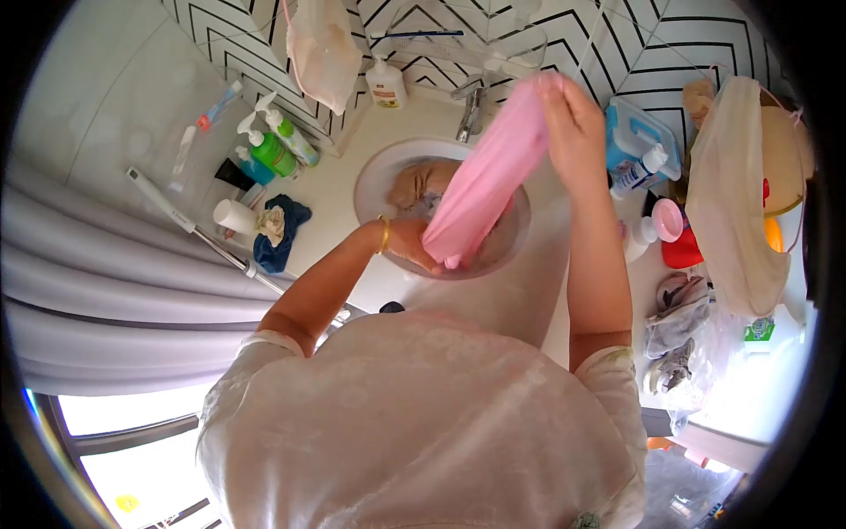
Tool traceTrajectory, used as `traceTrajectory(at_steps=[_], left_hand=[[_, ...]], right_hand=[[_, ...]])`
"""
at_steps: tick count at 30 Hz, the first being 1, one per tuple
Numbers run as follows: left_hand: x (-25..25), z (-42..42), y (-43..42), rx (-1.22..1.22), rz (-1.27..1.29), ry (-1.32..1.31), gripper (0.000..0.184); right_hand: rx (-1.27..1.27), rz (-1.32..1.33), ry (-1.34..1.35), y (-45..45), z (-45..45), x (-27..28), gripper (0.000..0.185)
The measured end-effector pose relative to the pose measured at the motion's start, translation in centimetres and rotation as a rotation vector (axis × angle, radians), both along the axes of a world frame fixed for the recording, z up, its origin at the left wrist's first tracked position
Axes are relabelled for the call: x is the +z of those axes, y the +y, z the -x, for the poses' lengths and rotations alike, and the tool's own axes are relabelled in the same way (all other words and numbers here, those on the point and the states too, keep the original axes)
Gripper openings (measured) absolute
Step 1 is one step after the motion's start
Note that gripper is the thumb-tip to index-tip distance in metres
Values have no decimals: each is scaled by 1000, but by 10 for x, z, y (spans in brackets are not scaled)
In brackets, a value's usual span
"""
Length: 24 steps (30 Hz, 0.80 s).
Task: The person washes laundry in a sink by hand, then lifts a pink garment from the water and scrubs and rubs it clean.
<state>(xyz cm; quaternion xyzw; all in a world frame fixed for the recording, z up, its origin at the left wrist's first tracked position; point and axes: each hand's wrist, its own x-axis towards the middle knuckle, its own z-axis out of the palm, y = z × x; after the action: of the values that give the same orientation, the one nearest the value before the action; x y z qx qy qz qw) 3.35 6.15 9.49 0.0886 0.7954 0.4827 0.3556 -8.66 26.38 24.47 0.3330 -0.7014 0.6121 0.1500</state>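
A pink cloth [493, 167] is stretched at a slant over the round white sink [363, 189]. Its upper end is gripped by my right hand [575, 123], raised high on the right side near the tap [471, 115]. Down over the bowl, my left hand [412, 245], with a gold bracelet at the wrist, holds the cloth's lower end; its fingers are partly hidden by the fabric. Behind the pink cloth, a bunched tan cloth [421, 187] lies in the sink. What lies under the pink cloth in the bowl is hidden.
Pump bottles [275, 154] and a dark blue cloth [282, 234] stand and lie on the left of the counter. A soap dispenser [386, 84] is by the back wall. At right are a blue container [643, 137], a white bottle [639, 172] and a hanging cream cloth [736, 203].
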Motion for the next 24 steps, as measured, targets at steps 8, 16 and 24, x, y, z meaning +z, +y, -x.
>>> traceTrajectory(at_steps=[8, 16, 24], left_hand=[[-44, -1, 3, -64, 217, 520, 51], [-5, 16, 6, 343, -304, 160, 38], [2, 21, -9, 396, -937, -140, 50]], right_hand=[[184, 206, -73, -43, 23, 63, 23], [-25, -947, 7, -41, 44, -16, 38], [383, -636, -596, 16, -19, -159, 23]])
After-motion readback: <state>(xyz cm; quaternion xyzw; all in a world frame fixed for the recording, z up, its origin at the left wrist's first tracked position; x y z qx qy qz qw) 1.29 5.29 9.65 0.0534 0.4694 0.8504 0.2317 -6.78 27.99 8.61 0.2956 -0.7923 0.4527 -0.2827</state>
